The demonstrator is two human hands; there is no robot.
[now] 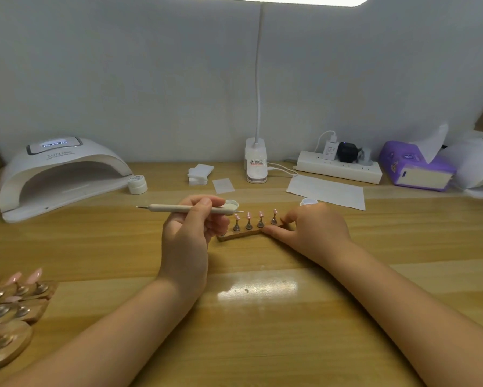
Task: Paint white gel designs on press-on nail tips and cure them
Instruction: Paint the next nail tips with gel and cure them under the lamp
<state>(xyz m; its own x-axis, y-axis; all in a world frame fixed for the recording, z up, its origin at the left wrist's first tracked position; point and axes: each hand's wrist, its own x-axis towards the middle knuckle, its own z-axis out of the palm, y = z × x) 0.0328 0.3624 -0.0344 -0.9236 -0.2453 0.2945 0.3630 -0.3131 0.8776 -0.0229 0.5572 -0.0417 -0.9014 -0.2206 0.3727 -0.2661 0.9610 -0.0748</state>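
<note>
A small wooden holder strip lies at the table's middle, carrying several pink nail tips on metal stands. My left hand grips a beige dotting pen held level, its fine tip next to the leftmost nail tip. My right hand rests on the strip's right end, thumb and fingers pinching it. A round white gel lid shows just behind my left hand. An open white gel jar peeks out behind my right hand. The white curing lamp stands at the back left, its display lit.
A second white jar sits by the lamp. Wipe pads, a paper sheet, a clip lamp base, a power strip and a purple tissue pack line the back. More nail-tip holders lie at the near left edge.
</note>
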